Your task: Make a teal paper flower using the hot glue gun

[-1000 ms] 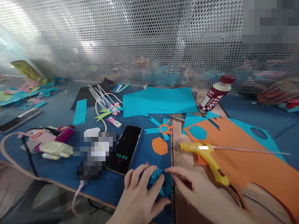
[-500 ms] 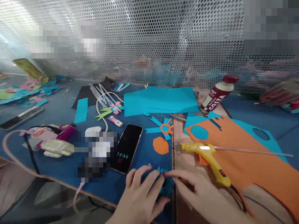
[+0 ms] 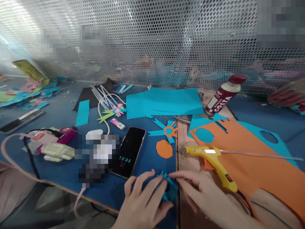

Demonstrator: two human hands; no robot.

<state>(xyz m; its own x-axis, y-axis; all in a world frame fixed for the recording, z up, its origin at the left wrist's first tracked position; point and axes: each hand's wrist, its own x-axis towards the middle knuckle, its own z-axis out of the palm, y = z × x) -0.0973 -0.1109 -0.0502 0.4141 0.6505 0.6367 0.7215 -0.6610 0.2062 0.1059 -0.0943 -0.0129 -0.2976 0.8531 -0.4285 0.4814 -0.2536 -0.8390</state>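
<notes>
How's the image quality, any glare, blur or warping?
In the head view, glare washes out the mesh at upper left; the far-right bundle looks soft; the near table edge runs slanted, perhaps partly lens distortion; pixel blocks mask a patch beside the phone, whose clock stays readable.

Blue desk (image 3: pixel 147 159), turquoise paper sheets (image 3: pixel 166 101), orange octagon-like disc (image 3: pixel 164 149), yellow glue gun (image 3: pixel 215 159), maroon bottle (image 3: pixel 224 95) with white lettering, black phone (image 3: pixel 130 151) with teal digits, silvery mesh (image 3: pixel 152 38) patterned with dark round holes
</notes>
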